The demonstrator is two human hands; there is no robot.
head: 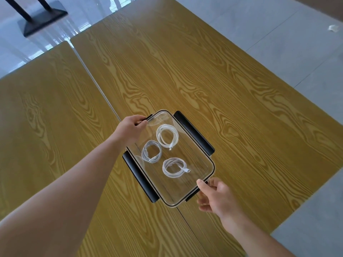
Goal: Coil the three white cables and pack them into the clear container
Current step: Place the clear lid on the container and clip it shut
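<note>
Container (207, 165) on counter (185, 71), over its seam. Inside: three coils, far (167, 136), left (151, 151), near (174, 167), each apart. Left hand (130, 127) at far end, right hand (216, 196) at near end.

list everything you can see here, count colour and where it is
coiled cables: 3, white, inside the clear container
clear container: 1, transparent with a clear lid on, on the wooden table, over the seam between two tabletops
latches: 4, black, one on each side of the container
wooden table: several yellow-brown tops pushed together
stand base: 1, black, on the floor, far left
floor: grey tiles
left hand: 1, grips the far end latch
right hand: 1, grips the near end latch
</note>
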